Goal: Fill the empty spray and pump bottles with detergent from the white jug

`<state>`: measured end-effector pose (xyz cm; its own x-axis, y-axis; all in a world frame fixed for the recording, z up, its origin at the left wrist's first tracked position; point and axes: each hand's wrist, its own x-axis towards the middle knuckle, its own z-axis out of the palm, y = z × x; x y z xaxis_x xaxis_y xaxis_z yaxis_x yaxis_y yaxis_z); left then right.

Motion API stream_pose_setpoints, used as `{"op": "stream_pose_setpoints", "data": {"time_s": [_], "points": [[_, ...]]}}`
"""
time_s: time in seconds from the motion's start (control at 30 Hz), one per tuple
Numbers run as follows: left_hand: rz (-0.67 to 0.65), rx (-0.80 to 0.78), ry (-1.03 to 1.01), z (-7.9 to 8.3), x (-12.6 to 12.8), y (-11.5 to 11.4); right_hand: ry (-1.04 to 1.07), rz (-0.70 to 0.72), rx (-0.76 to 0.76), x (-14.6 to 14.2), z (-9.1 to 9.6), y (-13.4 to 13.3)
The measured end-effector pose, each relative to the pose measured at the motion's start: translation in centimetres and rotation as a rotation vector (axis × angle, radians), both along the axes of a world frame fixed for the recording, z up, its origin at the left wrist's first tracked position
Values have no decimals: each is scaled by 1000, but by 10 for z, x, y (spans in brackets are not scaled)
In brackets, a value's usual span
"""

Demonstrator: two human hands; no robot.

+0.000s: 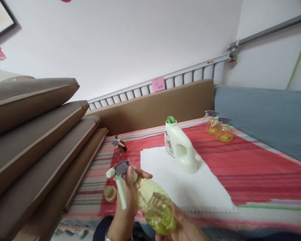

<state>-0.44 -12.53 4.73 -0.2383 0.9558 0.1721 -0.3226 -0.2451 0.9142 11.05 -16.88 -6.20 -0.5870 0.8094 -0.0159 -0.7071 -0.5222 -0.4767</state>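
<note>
A yellow-green see-through spray bottle [154, 204] lies tilted between my two hands, its grey and pale-green trigger head pointing up and left. My left hand [130, 187] is closed around the neck, just under the trigger head. Around the base is my right hand [187, 224], its fingers partly hidden behind the bottle. Some yellow-green liquid shows inside. Beyond the bottle, a pale-green jug [179, 145] with a green spout in its open mouth stands on a white cloth [165, 174]. A pale round cap [110, 193] rests left of my left hand.
Two spray bottles with yellow-orange liquid [224, 134] stand at the back right. Pinkish spray bottles [119, 150] are at the left. Stacked brown cushions [40, 144] crowd the left side. A radiator [130, 93] with a pink note [158, 84] lines the wall behind a brown cushion.
</note>
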Motion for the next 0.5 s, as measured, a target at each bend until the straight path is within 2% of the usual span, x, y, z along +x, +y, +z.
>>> {"op": "stream_pose_setpoints", "data": {"time_s": [0.13,0.23,0.37,0.5], "points": [[-89,22,-21,-4,0,1,50,102,-62,-1,-16,5],[-129,46,-7,-4,0,0,50,116,-74,0,-20,6],[-140,84,2,-2,2,-4,69,37,-14,0,-6,1],[-205,75,9,3,5,-7,44,-25,87,-2,9,-2]]}}
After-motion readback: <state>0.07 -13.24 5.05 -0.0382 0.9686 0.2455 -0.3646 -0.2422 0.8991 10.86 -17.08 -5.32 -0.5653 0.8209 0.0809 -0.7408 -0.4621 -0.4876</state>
